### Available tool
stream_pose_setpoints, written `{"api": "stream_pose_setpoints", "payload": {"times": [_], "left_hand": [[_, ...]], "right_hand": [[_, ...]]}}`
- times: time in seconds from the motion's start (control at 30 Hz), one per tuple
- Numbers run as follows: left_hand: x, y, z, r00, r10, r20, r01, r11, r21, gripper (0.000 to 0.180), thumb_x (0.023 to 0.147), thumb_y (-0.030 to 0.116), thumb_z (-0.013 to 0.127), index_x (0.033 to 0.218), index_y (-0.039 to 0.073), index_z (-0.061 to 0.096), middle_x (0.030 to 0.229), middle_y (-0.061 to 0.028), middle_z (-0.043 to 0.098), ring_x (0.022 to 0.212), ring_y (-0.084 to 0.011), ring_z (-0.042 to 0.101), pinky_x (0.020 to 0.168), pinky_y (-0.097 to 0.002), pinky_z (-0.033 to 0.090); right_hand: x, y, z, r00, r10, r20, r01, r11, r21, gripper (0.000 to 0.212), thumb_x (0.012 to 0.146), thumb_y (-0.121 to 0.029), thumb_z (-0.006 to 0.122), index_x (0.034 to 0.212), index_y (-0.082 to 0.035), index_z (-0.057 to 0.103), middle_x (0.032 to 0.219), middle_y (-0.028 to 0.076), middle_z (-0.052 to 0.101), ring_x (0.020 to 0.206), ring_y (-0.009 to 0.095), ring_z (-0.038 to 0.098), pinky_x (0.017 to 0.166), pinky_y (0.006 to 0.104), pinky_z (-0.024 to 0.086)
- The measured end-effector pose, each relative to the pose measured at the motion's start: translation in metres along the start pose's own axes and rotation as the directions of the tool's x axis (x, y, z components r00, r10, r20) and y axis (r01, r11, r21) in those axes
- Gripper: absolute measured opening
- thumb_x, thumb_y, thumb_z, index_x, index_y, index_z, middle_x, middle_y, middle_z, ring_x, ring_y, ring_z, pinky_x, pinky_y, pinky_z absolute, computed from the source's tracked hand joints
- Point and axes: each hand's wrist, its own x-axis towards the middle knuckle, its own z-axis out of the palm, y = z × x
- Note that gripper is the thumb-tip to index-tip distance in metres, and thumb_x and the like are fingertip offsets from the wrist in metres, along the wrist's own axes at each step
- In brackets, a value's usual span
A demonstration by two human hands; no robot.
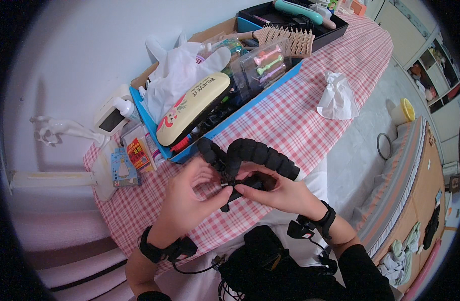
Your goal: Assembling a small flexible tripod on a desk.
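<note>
I see one long table (310, 123) in a pink-and-white checked cover, its far end rounded. One blue-sided cardboard box (250, 107), packed full, stands along the wall-side edge. Beyond it, toward the rounded end, sits one black tray (335, 26).

Near the person's long edge, just off the box's near corner, is one black flexible tripod (262, 153); I count two thick segmented legs, both bent over. Two bare hands have it between them. The left hand (187, 193) curls round one side, thumb pressed to the central joint; the right hand (282, 193) pinches the other side of that joint, thumb in front and fingers behind. The two thumb tips nearly meet. Whether any part of the tripod rests on the table I cannot tell.

In the box lie one white glove (175, 70), one cream oblong case (195, 106) slanting over the front, and one pale paddle brush (288, 41) reaching across the far end. One crumpled white paper (337, 98) sits apart, toward the person's edge. Each wrist wears one black strap (150, 246).

At the table's near left corner stand two small packets, one blue (123, 170), one red and yellow (138, 153). Smallest are three bone-shaped pieces (269, 65), pink, green and lilac, in one clear pack.
</note>
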Motion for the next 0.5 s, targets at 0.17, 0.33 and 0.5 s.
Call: {"api": "stream_pose_setpoints", "payload": {"times": [0.17, 0.33, 0.5], "left_hand": [[0.000, 0.005, 0.000, 0.999, -0.028, 0.019, 0.028, 1.000, -0.013, 0.036, 0.077, 0.000, 0.071, 0.108, -0.003, 0.054, 0.095, -0.0080, 0.064, 0.092, -0.0130, 0.062, 0.085, -0.0278, 0.049], [0.000, 0.004, -0.005, 0.998, -0.047, 0.050, 0.049, 0.998, -0.040, 0.030, 0.079, 0.001, 0.070, 0.104, -0.003, 0.054, 0.095, -0.0087, 0.064, 0.091, -0.0124, 0.062, 0.084, -0.0266, 0.050], [0.002, 0.014, -0.015, 0.986, -0.139, 0.096, 0.145, 0.988, -0.057, 0.027, 0.080, 0.003, 0.070, 0.101, -0.003, 0.053, 0.094, -0.0087, 0.064, 0.090, -0.0126, 0.062, 0.081, -0.0260, 0.051]], "right_hand": [[0.001, 0.006, 0.001, 0.984, -0.140, -0.111, 0.143, 0.990, 0.014, 0.023, 0.070, -0.016, 0.079, 0.088, -0.008, 0.068, 0.079, 0.004, 0.060, 0.067, 0.016, 0.061, 0.057, 0.0274, 0.048], [0.002, 0.004, 0.001, 0.986, -0.132, -0.102, 0.133, 0.991, 0.001, 0.021, 0.071, -0.017, 0.078, 0.087, -0.009, 0.068, 0.078, 0.005, 0.058, 0.066, 0.018, 0.060, 0.057, 0.0291, 0.048], [0.002, 0.005, 0.000, 0.980, -0.155, -0.125, 0.154, 0.988, -0.018, 0.021, 0.071, -0.019, 0.078, 0.087, -0.010, 0.068, 0.078, 0.006, 0.058, 0.067, 0.020, 0.060, 0.057, 0.0299, 0.048]]}}
